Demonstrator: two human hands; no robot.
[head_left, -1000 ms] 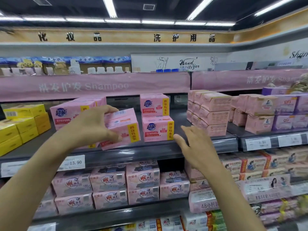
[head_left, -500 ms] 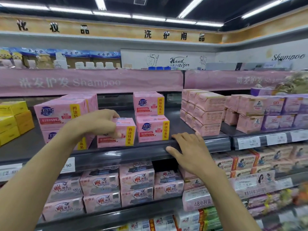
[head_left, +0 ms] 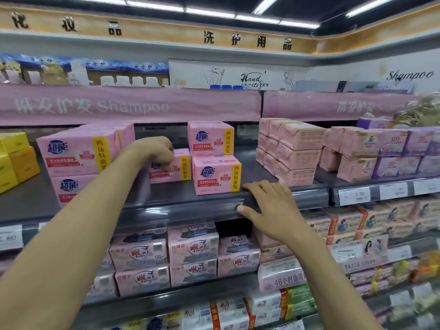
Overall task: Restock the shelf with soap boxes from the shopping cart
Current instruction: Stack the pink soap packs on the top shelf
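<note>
"Shampoo" on the pink banner (head_left: pixel 133 107), "超能" on a soap box (head_left: pixel 215 175), "6.90" on a price tag (head_left: pixel 359 194)

your left hand (head_left: pixel 156 151) has pushed the soap box (head_left: pixel 176 173) back toward mid-frame, while your right hand (head_left: pixel 269 207) settled on the shelf edge (head_left: pixel 190 208).

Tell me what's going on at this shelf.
A person is restocking. The left hand curls over a pink soap box standing on the shelf, between a stack on the left and a two-box stack on the right. The right hand rests flat on the shelf's front edge.
</note>
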